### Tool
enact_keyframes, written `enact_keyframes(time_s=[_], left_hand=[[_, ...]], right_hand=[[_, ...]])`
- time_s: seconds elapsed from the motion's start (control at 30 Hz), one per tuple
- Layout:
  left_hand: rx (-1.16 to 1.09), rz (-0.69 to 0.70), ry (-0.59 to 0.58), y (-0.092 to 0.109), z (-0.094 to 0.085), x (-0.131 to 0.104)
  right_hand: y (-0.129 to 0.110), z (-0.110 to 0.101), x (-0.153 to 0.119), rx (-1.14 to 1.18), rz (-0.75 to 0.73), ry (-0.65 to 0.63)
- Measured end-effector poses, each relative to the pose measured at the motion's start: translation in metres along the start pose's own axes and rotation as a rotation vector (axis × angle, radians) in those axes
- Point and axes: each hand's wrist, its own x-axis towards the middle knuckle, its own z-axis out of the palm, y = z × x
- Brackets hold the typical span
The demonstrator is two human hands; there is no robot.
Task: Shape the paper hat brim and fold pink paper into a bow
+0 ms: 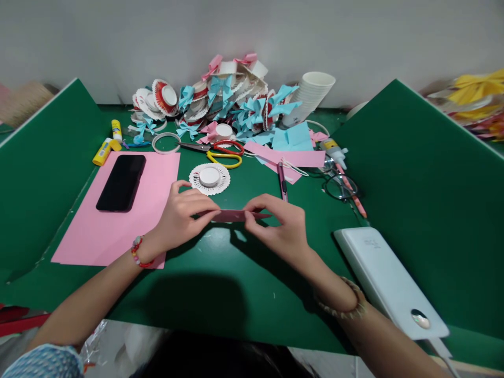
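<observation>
A narrow strip of pink paper point(231, 216) is stretched level between my two hands, above the green table. My left hand point(187, 210) pinches its left end between thumb and fingers. At the other end, the thumb and index finger of my right hand point(281, 223) are closed on it. Just beyond my left hand lies a white paper disc with a fringed rim and a round raised centre point(209, 178). A purple craft knife point(282, 181) lies past my right hand. Scissors with one red and one yellow handle point(224, 152) rest farther back.
Pink sheets point(82, 231) lie left under a black phone point(121, 182); glue sticks point(103, 152) stand behind. Finished paper pieces with bows point(220, 100) and stacked paper cups point(309, 97) line the back. Eyeglasses point(340, 187) and a white power bank point(389, 281) are right, beside a green partition point(425, 199).
</observation>
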Motion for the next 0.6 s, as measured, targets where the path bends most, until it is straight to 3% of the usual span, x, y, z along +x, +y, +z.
enact_keyframes(time_s=[0.27, 0.43, 0.6], left_hand=[[0.077, -0.113, 0.085, -0.009, -0.004, 0.003], [0.067, -0.034, 0.073, -0.004, 0.002, 0.0], [0.06, 0.013, 0.06, -0.002, 0.004, 0.0]], right_hand=[[0.021, -0.013, 0.008, -0.09, 0.085, 0.174], [0.009, -0.003, 0.004, -0.081, -0.129, 0.016], [0.009, 0.001, 0.0, -0.138, -0.176, -0.019]])
